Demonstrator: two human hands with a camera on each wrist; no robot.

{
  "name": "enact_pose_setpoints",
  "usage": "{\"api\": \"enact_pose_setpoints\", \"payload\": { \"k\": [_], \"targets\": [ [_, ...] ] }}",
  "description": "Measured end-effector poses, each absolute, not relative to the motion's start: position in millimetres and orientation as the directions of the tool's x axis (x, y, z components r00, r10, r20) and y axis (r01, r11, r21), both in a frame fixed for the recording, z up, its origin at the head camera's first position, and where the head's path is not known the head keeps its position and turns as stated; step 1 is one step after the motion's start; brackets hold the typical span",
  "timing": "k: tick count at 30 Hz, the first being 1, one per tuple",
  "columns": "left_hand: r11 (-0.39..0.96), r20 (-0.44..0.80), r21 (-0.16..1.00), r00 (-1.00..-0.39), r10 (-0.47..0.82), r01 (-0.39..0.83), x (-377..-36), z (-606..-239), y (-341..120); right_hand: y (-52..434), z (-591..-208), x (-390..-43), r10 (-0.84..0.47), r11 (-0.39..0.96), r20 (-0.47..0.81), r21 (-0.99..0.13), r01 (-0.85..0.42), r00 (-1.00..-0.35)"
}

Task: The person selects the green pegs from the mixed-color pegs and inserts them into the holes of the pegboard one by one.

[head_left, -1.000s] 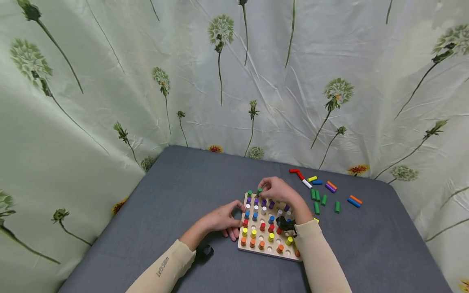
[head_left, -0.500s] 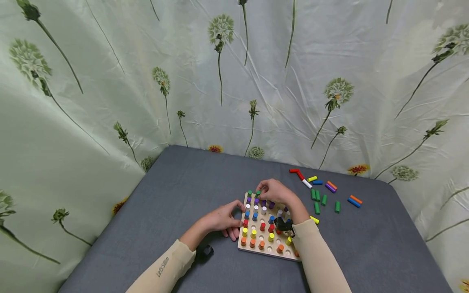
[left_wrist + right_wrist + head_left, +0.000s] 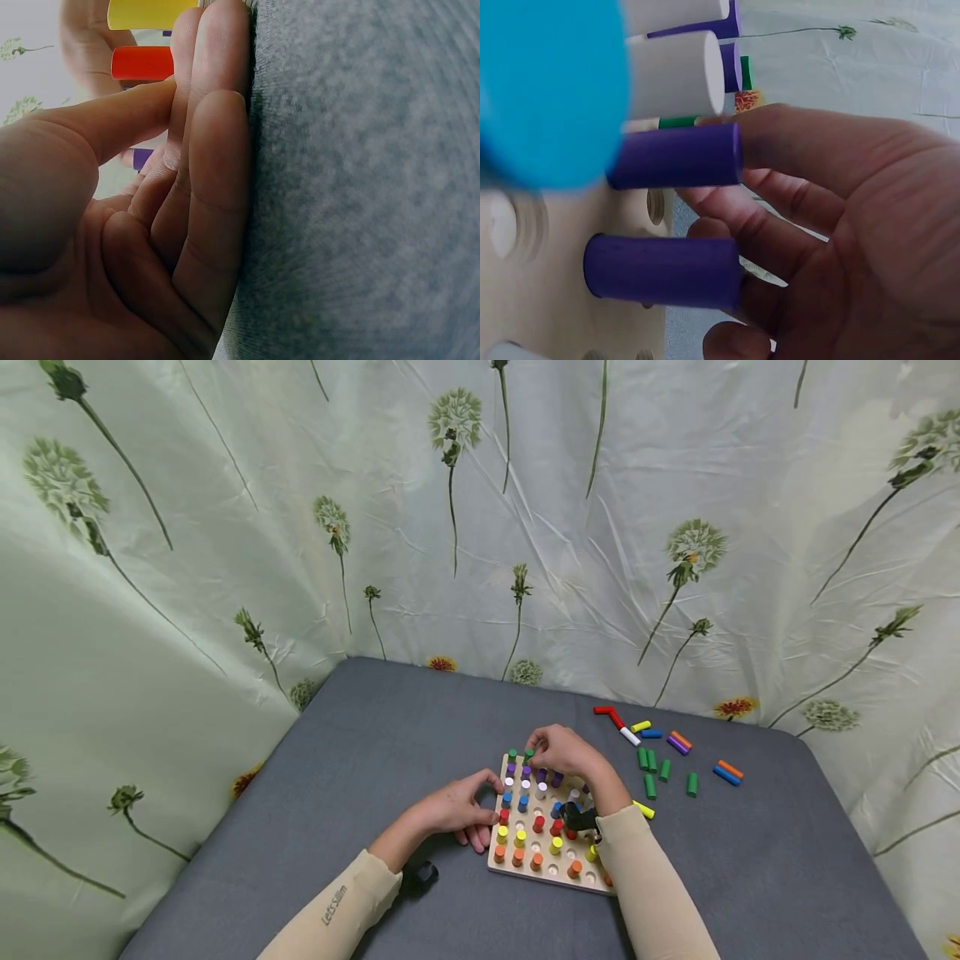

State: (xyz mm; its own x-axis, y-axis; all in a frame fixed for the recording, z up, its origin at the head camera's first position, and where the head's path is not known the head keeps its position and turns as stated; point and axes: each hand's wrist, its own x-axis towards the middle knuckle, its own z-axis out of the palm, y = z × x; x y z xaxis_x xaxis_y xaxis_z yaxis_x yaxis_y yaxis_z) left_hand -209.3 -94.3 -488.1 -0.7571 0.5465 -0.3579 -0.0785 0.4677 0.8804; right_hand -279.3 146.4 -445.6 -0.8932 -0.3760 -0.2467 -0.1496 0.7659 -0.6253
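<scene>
A wooden peg board (image 3: 525, 874) with several coloured pegs standing in it lies on the grey table. My right hand (image 3: 562, 750) reaches over the board's far row and pinches a green peg (image 3: 529, 754) beside another green peg (image 3: 512, 754) at the far left corner. In the right wrist view, the fingers (image 3: 817, 157) lie behind two purple pegs (image 3: 675, 156), and a sliver of the green peg (image 3: 679, 121) shows. My left hand (image 3: 453, 810) rests on the table against the board's left edge, fingers loosely curled (image 3: 202, 187), holding nothing.
Loose pegs lie right of the board: several green ones (image 3: 651, 785), a red one (image 3: 604, 711), white (image 3: 628, 736), yellow (image 3: 640, 726), blue (image 3: 649, 733) and an orange-blue pair (image 3: 726, 770). A yellow peg (image 3: 642, 810) lies by my right wrist. A dandelion-print cloth (image 3: 480, 527) hangs behind the table.
My right hand has shifted slightly left and down with the green peg at the board's far row. The left hand has stayed still.
</scene>
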Motion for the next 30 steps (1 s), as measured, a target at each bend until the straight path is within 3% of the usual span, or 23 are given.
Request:
{"api": "enact_pose_setpoints", "payload": {
  "k": [16, 30],
  "targets": [
    [0.466, -0.356, 0.882, -0.755, 0.55, -0.077, -209, -487, -94, 145, -444, -279, -0.373, 0.772, -0.284, -0.623, -0.126, -0.884],
    [0.487, -0.387, 0.868, -0.755, 0.529, -0.103, -211, -490, -94, 162, -433, -277, -0.384, 0.652, -0.25, -0.755, -0.069, -0.889]
  ]
}}
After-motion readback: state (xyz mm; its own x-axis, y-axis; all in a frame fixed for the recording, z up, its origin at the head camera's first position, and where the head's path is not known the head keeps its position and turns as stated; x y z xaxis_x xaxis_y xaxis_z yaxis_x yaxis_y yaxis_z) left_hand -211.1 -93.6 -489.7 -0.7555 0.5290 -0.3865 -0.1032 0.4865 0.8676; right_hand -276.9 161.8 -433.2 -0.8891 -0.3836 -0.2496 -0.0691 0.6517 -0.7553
